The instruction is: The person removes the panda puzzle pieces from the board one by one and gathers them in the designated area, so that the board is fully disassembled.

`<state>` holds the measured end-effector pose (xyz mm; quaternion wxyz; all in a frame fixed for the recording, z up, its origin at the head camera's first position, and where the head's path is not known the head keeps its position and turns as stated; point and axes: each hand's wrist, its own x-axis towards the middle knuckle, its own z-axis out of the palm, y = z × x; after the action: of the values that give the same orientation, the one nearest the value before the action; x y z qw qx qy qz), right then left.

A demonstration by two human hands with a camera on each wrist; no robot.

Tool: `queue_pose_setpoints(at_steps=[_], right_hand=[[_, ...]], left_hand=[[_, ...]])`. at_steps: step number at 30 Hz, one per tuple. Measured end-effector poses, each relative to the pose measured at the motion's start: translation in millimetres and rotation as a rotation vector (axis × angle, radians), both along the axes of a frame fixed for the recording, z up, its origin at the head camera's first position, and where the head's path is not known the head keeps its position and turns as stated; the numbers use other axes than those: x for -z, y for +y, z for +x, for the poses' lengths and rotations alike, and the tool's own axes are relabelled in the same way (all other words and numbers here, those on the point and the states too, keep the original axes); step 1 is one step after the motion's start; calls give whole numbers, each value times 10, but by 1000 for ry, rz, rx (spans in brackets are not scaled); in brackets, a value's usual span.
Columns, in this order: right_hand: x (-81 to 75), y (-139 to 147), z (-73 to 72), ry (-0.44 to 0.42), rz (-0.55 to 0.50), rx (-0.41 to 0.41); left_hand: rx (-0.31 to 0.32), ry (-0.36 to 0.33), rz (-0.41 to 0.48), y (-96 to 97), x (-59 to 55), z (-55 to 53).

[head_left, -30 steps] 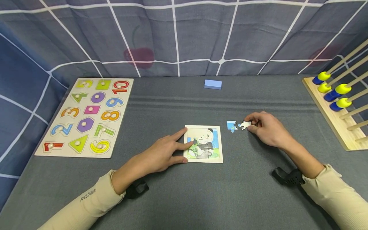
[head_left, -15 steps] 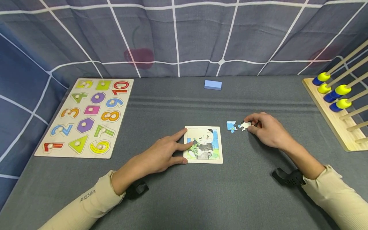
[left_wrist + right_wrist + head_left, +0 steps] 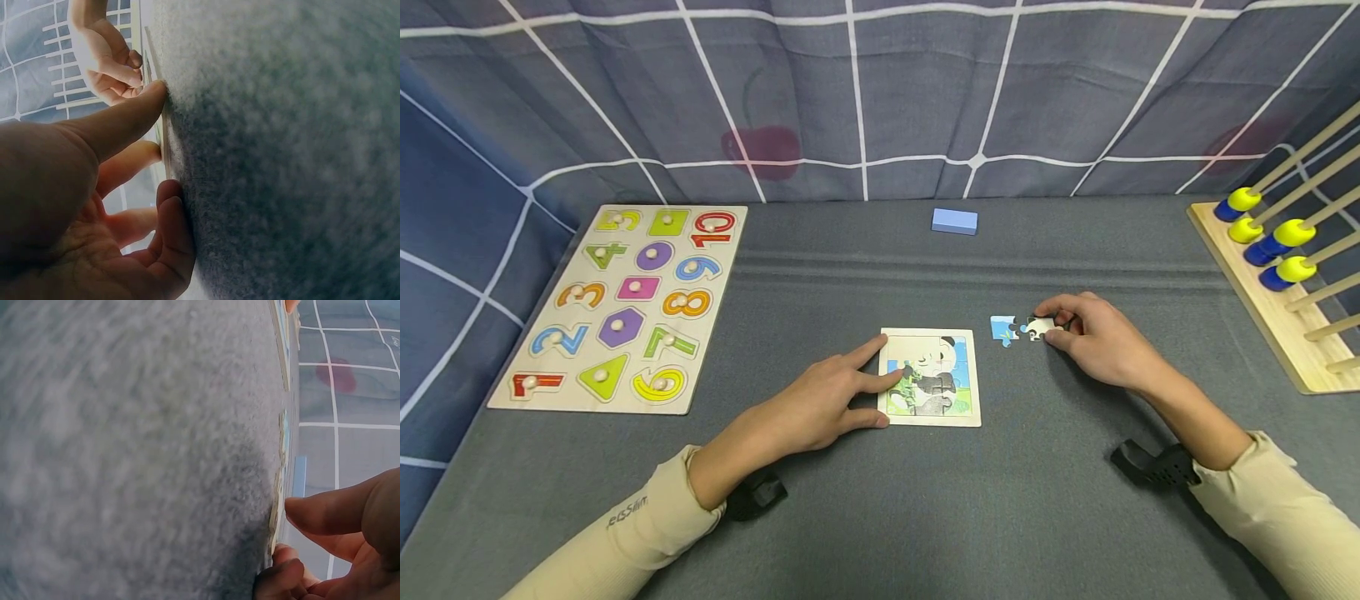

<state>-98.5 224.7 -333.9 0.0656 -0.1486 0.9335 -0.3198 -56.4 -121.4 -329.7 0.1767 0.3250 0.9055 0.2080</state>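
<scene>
A small square panda jigsaw in a pale wooden frame (image 3: 929, 421) lies flat on the grey table. My left hand (image 3: 816, 402) rests at its left side, index finger and thumb on the frame's corners and another fingertip over the picture; the left wrist view shows the thumb against its edge. To the right of the frame, my right hand (image 3: 1101, 340) pinches a black-and-white puzzle piece (image 3: 1037, 329) between thumb and fingers, low at the table. Just left of that piece lies a light blue puzzle piece (image 3: 1002, 328).
A number-and-shape peg board (image 3: 715, 367) lies at the left. At the right stands a wooden bead rack (image 3: 1292, 354) with yellow and blue beads. A blue block (image 3: 955, 221) sits near the back curtain (image 3: 917, 100).
</scene>
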Motion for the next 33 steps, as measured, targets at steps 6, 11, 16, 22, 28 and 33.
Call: queue_pose_setpoints(at_steps=[6,11,16,22,28,33], right_hand=[[-47,-58,36,-8,-18,7],[-85,-181,110,5,-34,-5],[-106,-357,191,-2,-77,-45],[-97,-530,237,-53,-152,-112],[-52,-641,253,-83,-183,-157],[-11,-721,244,-85,-170,-191]], left_hand=[[4,6,-2,-1,-5,1],[9,-1,-3,3,-12,1],[5,-7,2,2,-11,2],[11,-5,9,4,-11,0],[9,-13,9,6,-10,-5],[7,-22,5,-10,-13,-7]])
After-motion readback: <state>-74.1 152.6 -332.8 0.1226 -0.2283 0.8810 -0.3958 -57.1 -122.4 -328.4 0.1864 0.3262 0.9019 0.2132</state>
